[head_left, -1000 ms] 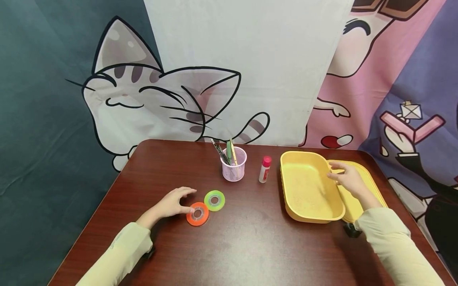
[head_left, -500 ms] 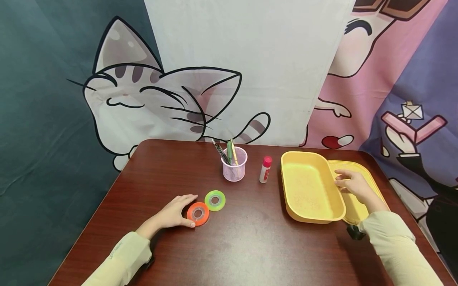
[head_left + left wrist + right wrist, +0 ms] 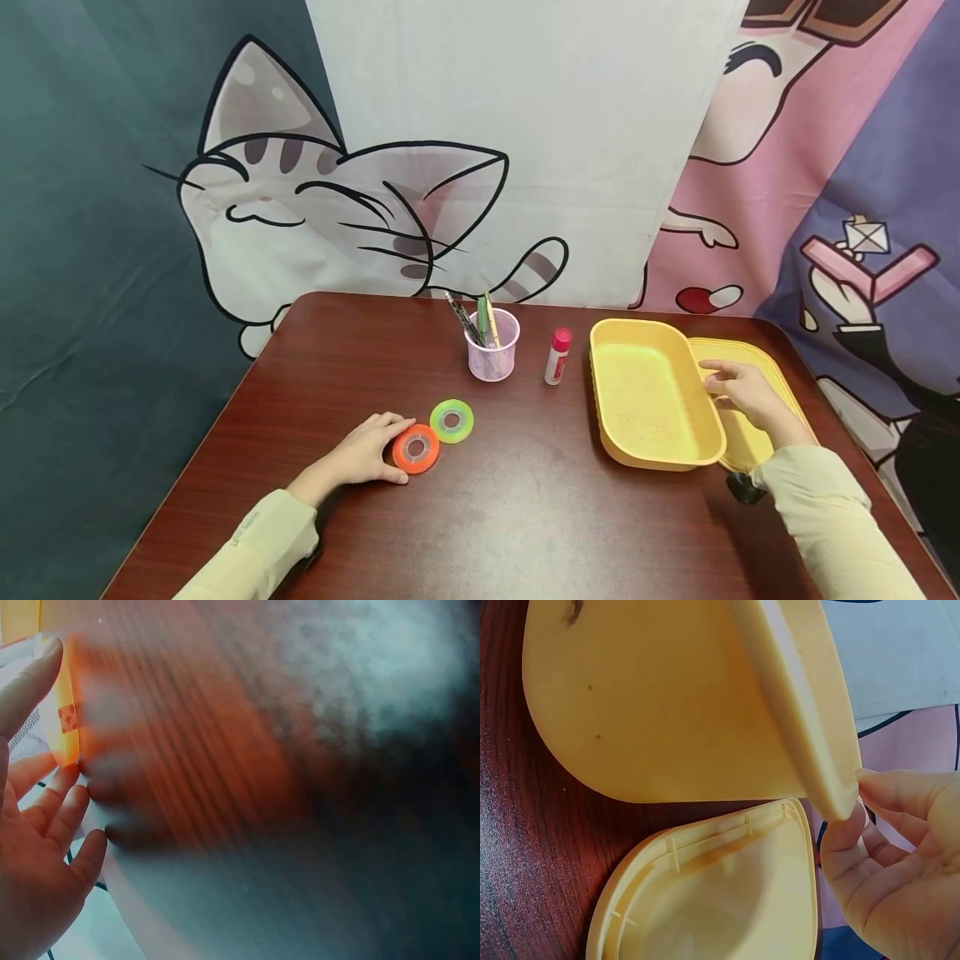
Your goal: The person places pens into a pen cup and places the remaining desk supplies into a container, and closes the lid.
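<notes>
An orange tape roll [image 3: 416,448] lies flat on the table, held between the thumb and fingers of my left hand [image 3: 367,450]. In the left wrist view the thumb and fingertips meet opposite edges of the orange tape roll [image 3: 69,690]. Touching it on the far right is a green tape roll [image 3: 461,407]. My right hand [image 3: 742,396] pinches the right rim of a yellow plastic box [image 3: 652,392]. The right wrist view shows that thumb and index finger at the rim of the box [image 3: 810,765]. A yellow lid [image 3: 765,367] lies beneath this hand, partly hidden by it.
A pink mesh pen cup [image 3: 491,362] with several pens stands near the table's back edge. Right of it is an upright glue stick [image 3: 557,357] with a red cap. The brown table [image 3: 510,533] ends at a printed cloth backdrop [image 3: 570,108].
My left thumb has gone from over the orange tape roll to its near edge, and the hand has drawn in around the roll. My right hand has shifted slightly right and down at the box rim.
</notes>
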The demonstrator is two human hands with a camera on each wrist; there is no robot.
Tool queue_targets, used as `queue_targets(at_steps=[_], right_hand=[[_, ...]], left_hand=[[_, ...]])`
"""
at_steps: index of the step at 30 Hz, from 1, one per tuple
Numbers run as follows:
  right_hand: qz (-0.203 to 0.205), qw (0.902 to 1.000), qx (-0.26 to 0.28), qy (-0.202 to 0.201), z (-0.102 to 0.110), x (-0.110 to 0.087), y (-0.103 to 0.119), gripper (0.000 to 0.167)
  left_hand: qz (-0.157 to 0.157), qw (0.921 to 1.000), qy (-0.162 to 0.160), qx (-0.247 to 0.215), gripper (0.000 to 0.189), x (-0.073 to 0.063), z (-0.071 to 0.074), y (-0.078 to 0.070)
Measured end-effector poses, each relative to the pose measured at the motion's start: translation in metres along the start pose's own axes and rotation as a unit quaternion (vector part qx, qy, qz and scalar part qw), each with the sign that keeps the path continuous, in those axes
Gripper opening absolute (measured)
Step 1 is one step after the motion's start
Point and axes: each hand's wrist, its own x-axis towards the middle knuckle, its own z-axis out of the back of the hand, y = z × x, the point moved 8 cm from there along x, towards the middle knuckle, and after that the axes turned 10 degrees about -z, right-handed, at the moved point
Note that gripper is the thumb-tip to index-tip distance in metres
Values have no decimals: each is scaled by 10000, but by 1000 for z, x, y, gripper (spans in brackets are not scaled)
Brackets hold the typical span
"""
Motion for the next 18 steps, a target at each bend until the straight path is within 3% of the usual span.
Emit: queue_targets(at_steps=[5, 11, 18], right_hand=[[-40, 9998, 156, 68, 0, 2, -4, 53], [-57, 9989, 441, 131, -1, 4, -8, 53], [-39, 9973, 719, 166, 0, 4, -11, 42]], left_hand=[[-73, 9998, 31, 168, 81, 2, -2, 0], [74, 9994, 181, 283, 78, 5, -3, 1], [86, 9983, 243, 513, 74, 7, -5, 1]])
